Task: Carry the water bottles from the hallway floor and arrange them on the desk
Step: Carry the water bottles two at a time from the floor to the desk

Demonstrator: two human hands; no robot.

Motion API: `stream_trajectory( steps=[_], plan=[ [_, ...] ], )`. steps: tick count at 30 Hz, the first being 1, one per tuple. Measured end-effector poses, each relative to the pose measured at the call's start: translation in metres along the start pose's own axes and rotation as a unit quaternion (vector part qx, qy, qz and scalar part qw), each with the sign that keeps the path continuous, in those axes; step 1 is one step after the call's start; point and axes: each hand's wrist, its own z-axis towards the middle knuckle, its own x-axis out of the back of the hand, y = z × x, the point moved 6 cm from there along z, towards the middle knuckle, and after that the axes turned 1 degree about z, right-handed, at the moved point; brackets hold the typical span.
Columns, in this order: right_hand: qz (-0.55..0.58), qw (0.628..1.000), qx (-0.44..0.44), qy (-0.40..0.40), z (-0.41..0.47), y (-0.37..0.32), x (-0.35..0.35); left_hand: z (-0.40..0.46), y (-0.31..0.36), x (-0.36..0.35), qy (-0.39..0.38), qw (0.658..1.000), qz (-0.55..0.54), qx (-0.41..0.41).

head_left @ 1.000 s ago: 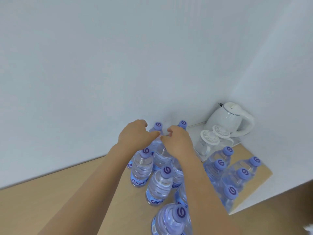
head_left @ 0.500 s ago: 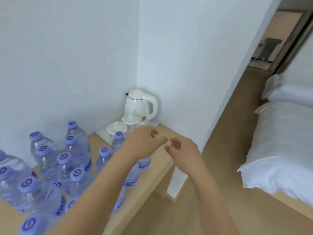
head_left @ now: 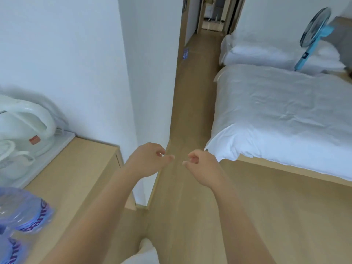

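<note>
Two clear water bottles (head_left: 28, 214) with blue labels stand at the lower left corner on the wooden desk (head_left: 76, 178); only their bodies show. My left hand (head_left: 148, 161) and my right hand (head_left: 202, 164) hang side by side in front of me over the floor, past the desk's right end. Both have loosely curled fingers and hold nothing. Far down the hallway, a small blue item (head_left: 185, 53) lies on the floor by the wall; it is too small to identify.
A white electric kettle (head_left: 22, 126) and lidded cups stand on a white tray (head_left: 62, 139) at the desk's back. A white wall corner (head_left: 152, 92) juts out ahead. A bed with white bedding (head_left: 282, 119) fills the right. A blue fan (head_left: 314, 33) stands behind it.
My view has swung right, from the bottles on the desk toward the hallway. Both hands left the bottle caps, came away empty and now hang over the floor.
</note>
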Motion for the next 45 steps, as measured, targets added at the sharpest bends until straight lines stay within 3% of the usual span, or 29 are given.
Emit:
stream_trajectory(
  steps=[5, 10, 16, 21, 27, 36, 45],
  plan=[
    [-0.03, 0.999, -0.038, -0.02, 0.069, 0.029, 0.02, 0.092, 0.028, -0.014, -0.039, 0.997, -0.061, -0.028],
    [-0.069, 0.995, -0.068, -0.039, 0.16, 0.037, 0.054, 0.204, 0.061, -0.017, -0.071, 0.994, -0.05, -0.06],
    [-0.048, 0.993, -0.112, -0.001, 0.25, 0.054, 0.095, 0.322, 0.075, -0.025, -0.107, 0.992, -0.025, -0.054],
    [-0.024, 0.989, -0.147, -0.019, 0.313, 0.077, 0.107, 0.397, 0.084, -0.04, -0.138, 0.988, -0.05, -0.043],
    [0.016, 0.992, -0.126, -0.011, 0.419, 0.101, 0.131, 0.501, 0.096, -0.05, -0.152, 0.986, -0.054, -0.034],
    [-0.079, 0.991, -0.084, -0.061, 0.622, 0.152, 0.214, 0.691, 0.164, -0.065, -0.132, 0.989, -0.061, 0.001],
    [-0.064, 0.993, -0.068, -0.068, 0.793, 0.177, 0.278, 0.849, 0.214, -0.048, -0.107, 0.992, -0.064, 0.035]
  ],
)
